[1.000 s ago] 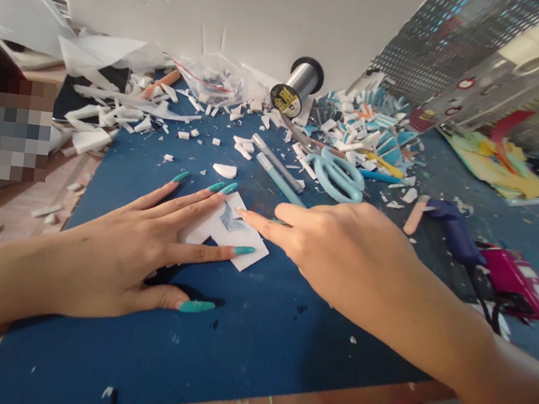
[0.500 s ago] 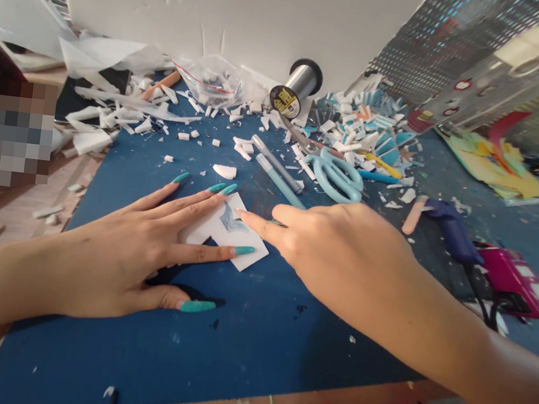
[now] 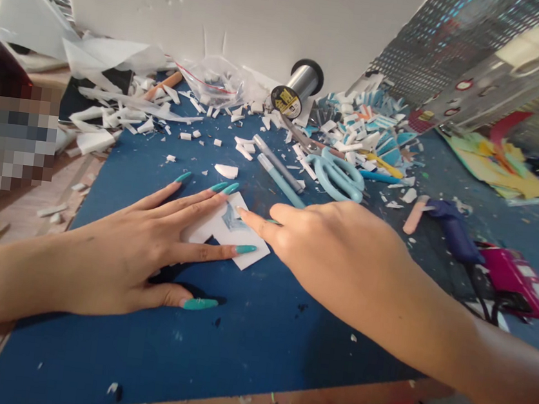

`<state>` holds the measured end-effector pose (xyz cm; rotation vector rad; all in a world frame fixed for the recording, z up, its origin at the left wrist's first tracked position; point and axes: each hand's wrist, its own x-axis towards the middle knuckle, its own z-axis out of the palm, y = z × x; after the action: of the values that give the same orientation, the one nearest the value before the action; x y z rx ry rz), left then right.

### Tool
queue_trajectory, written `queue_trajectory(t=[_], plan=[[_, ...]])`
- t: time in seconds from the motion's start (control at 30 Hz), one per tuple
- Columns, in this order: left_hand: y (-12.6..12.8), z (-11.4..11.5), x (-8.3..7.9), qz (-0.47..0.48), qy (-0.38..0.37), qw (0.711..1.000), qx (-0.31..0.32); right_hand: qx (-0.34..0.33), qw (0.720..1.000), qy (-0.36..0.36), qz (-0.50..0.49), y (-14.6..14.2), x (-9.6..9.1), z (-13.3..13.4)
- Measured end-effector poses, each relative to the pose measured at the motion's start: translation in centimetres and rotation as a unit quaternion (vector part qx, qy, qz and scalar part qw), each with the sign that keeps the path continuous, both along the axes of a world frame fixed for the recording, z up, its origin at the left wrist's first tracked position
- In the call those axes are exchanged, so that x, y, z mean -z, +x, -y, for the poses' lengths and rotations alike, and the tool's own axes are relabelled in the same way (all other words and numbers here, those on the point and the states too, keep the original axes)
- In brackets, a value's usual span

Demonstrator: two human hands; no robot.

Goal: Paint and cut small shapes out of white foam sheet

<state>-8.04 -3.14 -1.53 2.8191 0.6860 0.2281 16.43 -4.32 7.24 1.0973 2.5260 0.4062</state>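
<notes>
A small piece of white card or paper [image 3: 256,252] with a smudgy blue-grey patch lies on a blue mat [image 3: 252,349]. My left hand [image 3: 147,246] rests flat across its left part with fingers spread, the long teal nails pointing right. From the other side my right hand [image 3: 324,237] stretches its index finger onto the coloured patch. The other fingers are curled, partly hidden underneath, and I see nothing held. Just beyond this hand lie a blue-grey marker [image 3: 281,181], a second grey marker [image 3: 278,162] and light-blue-handled scissors [image 3: 335,174].
White and blue scraps [image 3: 375,126] are heaped at the back beside a wire spool [image 3: 297,88] and a clear plastic bag [image 3: 219,83]. To the right sit a dark blue glue gun [image 3: 456,230] and a magenta box [image 3: 516,279]. A white board [image 3: 242,11] stands behind.
The whole view has shifted very slightly. Both hands and the white card keep nearly the same places, with the right index finger still touching the coloured patch.
</notes>
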Motion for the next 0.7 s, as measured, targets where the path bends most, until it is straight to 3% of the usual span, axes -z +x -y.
queue_trajectory(t=[0.47,0.7], plan=[[0.1,0.0,0.0,0.005,-0.011,1.000,-0.021,-0.036,0.997,0.053,-0.048,1.4,0.5,0.7],[0.1,0.1,0.0,0.000,-0.001,1.000,-0.019,-0.009,0.999,0.038,-0.038,1.1,0.6,0.9]])
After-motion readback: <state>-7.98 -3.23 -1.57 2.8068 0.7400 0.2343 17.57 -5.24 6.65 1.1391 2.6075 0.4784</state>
